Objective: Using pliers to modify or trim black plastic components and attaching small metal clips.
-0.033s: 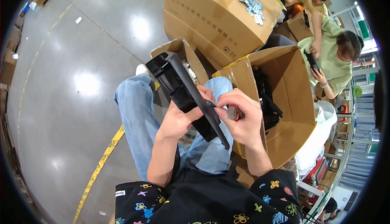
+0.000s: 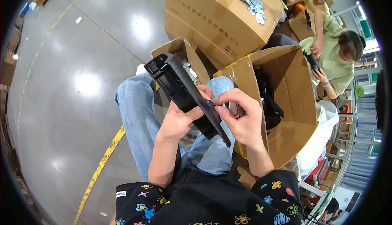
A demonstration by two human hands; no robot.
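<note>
Over my lap, my left hand (image 2: 181, 116) is wrapped round a long black plastic housing (image 2: 177, 82), which is tilted from upper left to lower right. My right hand (image 2: 243, 112) grips a small hand tool with a grey and red handle (image 2: 234, 108). Its fingertips pinch close against the housing's right edge. The tool's working end is hidden by the fingers and the housing, so its exact kind cannot be made out.
Right of my knee stands an open cardboard box (image 2: 292, 90) holding black plastic parts (image 2: 269, 102). A smaller box (image 2: 175, 45) with pale pieces sits ahead. Small grey pieces (image 2: 254, 7) lie on a large closed carton (image 2: 212, 16). A co-worker in light green (image 2: 337, 57) handles a black part.
The black housing has shifted slightly left and turned a little in my left hand. The tool handle in my right hand has tilted. Both hands keep their holds.
</note>
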